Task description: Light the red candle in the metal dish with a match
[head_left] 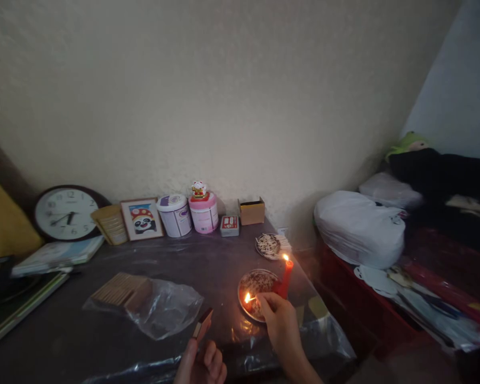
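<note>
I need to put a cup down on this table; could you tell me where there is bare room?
Bare tabletop lies between the plastic bag and the tubs along the wall, and at the near left corner. It is crowded at the right: the lit candle, the dish, the matches plate and both hands, right hand, left hand.

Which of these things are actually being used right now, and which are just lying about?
In use: lit match in right hand, matchbox in left hand, burning red candle, dish.

Lying about: clock, panda picture, two tubs, plastic bag, plate of matches.
</note>
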A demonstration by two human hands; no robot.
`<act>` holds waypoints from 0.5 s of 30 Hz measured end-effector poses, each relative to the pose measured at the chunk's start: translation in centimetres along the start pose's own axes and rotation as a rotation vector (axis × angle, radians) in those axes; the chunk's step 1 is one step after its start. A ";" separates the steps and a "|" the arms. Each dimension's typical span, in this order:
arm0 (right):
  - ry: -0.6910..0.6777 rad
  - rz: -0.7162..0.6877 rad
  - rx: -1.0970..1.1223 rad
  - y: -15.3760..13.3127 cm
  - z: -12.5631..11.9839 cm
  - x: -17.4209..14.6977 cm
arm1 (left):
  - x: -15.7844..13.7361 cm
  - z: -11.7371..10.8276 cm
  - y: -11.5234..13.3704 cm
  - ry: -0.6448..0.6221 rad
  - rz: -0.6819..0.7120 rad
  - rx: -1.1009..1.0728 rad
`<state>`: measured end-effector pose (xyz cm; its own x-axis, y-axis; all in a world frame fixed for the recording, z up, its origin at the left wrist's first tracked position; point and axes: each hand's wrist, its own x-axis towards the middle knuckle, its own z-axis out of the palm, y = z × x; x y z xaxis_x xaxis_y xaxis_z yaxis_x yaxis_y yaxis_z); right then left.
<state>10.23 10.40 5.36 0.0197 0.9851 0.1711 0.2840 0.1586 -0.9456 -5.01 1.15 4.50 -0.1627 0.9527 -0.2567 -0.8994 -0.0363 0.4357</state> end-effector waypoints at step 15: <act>0.030 -0.014 -0.086 0.0 0.3 0.1 | 0.0 -0.3 -0.1 0.015 -0.012 -0.016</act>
<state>9.91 10.50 5.24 0.0435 0.9802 0.1932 0.3654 0.1644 -0.9162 -5.02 1.07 4.15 -0.1582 0.9483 -0.2751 -0.9075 -0.0298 0.4189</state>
